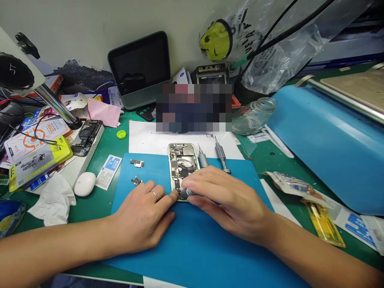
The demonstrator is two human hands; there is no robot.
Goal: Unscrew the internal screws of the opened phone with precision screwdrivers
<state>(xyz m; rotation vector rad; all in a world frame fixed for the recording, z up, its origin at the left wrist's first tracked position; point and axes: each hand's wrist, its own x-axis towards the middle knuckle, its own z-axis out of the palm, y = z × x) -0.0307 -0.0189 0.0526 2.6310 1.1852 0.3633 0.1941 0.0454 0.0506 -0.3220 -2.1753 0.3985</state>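
Observation:
An opened smartphone (176, 173) lies on a blue mat (192, 248), its circuit boards and inner parts exposed. My left hand (144, 212), with a ring on one finger, rests beside it. Its index fingertip touches the phone's lower left edge, and the hand holds nothing. My right hand (228, 200) grips a grey screwdriver (188, 193) slanted over the phone's lower end; the tip is too small to make out. Two more screwdrivers, one thin (202, 157) and one thicker (221, 154), lie beyond my right hand. A metal-shielded part (137, 163) and a small board (136, 181) are to the left.
Left of the mat are a white earbud case (85, 184), crumpled tissue (54, 200), boxes and another opened phone (87, 138). White paper (147, 138) lies behind the phone. A tablet-like display (139, 68) and glass jar (255, 116) stand farther back. A blue machine (324, 148) occupies the right.

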